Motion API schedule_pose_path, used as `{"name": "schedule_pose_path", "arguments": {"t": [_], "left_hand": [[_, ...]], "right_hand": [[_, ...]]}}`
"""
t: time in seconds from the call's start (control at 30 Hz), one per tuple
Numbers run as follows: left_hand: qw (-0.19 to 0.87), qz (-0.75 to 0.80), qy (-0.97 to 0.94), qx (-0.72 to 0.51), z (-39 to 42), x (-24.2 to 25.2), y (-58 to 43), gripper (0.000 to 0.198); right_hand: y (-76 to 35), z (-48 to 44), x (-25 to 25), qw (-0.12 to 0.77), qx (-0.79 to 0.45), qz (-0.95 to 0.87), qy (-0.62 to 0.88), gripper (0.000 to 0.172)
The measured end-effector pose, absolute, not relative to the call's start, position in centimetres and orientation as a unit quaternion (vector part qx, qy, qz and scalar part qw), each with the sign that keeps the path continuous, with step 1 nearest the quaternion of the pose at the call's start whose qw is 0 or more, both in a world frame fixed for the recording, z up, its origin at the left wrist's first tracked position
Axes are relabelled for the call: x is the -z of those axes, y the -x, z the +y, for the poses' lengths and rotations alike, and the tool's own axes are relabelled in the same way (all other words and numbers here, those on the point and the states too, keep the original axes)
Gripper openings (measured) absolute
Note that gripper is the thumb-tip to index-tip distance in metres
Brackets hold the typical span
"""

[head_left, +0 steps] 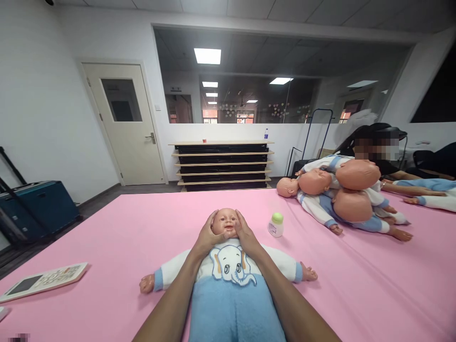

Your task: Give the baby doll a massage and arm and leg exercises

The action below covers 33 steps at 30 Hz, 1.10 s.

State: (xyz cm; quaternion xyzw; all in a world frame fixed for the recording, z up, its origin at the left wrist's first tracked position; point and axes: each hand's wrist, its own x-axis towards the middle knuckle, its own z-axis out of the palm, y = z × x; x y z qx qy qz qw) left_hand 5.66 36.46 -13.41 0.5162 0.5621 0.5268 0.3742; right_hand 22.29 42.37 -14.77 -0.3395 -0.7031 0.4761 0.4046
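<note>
A baby doll (228,270) lies on its back on the pink table cover (117,232), head away from me, in a white top with a blue elephant and blue trousers. My left hand (207,236) cups the left side of the doll's head (225,221), fingers curved along the cheek. My right hand (246,236) presses the other cheek the same way. Both thumbs meet near the chin. A small white bottle with a green cap (276,224) stands just right of the doll's head.
A pile of several similar dolls (342,199) lies at the right, with another person behind it. A white remote-like device (42,281) lies near the left front edge. Dark shelving (223,166), a door (124,123) and a blue case (39,204) stand beyond.
</note>
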Motion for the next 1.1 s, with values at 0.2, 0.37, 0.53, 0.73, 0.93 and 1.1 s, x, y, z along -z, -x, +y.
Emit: {"name": "schedule_pose_path", "arguments": {"t": [0.2, 0.37, 0.53, 0.73, 0.93, 1.1], "left_hand": [[0.369, 0.565, -0.52, -0.524, 36.59, 13.59, -5.61, 0.11], [0.367, 0.559, -0.53, -0.522, 36.61, 13.54, -5.44, 0.099], [0.387, 0.543, -0.53, -0.524, 36.73, 13.52, -5.42, 0.088], [0.38, 0.537, -0.531, -0.534, 37.2, 14.19, -5.11, 0.092], [0.368, 0.55, -0.534, -0.527, 36.73, 13.86, -5.45, 0.101], [0.39, 0.547, -0.525, -0.523, 36.33, 13.37, -5.78, 0.11]], "right_hand": [[-22.54, 42.06, 14.37, 0.406, -0.496, -0.694, 0.329, 0.075], [-22.98, 41.6, 14.0, 0.393, -0.492, -0.71, 0.314, 0.101], [-23.03, 41.73, 14.39, 0.388, -0.49, -0.722, 0.299, 0.111], [-22.89, 41.64, 14.31, 0.39, -0.493, -0.718, 0.3, 0.104], [-22.76, 41.71, 14.26, 0.391, -0.478, -0.72, 0.318, 0.086], [-22.4, 42.26, 14.87, 0.406, -0.48, -0.706, 0.324, 0.077]]}}
